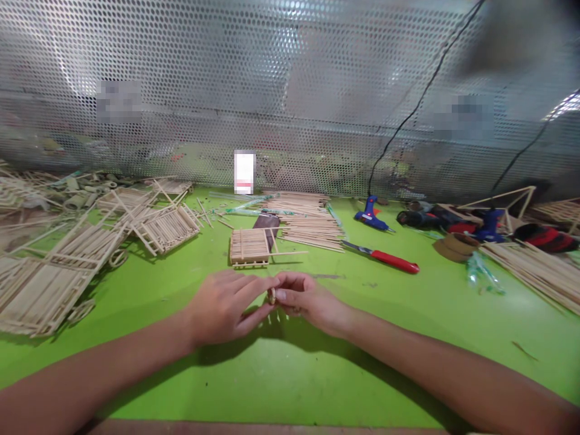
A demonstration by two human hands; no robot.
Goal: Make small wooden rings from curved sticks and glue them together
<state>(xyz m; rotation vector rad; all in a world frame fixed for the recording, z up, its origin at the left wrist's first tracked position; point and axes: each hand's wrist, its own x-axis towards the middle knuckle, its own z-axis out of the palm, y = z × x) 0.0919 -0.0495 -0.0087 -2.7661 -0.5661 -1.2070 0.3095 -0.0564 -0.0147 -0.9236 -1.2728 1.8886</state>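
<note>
A small, round, pale wooden piece (271, 295) sits pinched between the fingertips of a person's left hand (222, 307) and right hand (319, 303), both grips narrow, over the near half of a smooth green bench (290, 380). Just beyond lies a slatted wooden frame (249, 246) with a long bar, beside a dark block (268, 223). Thin, straight sticks (312, 232) lie in bundles toward the far edge, where a white card (244, 173) with a reddish strip is too blurred to read. A red-handled knife (383, 258) and blue glue gun (372, 215) lie to the right; stick-built carts (49, 284) with round wheels crowd the left edge before perforated metal mesh (203, 72).
</note>
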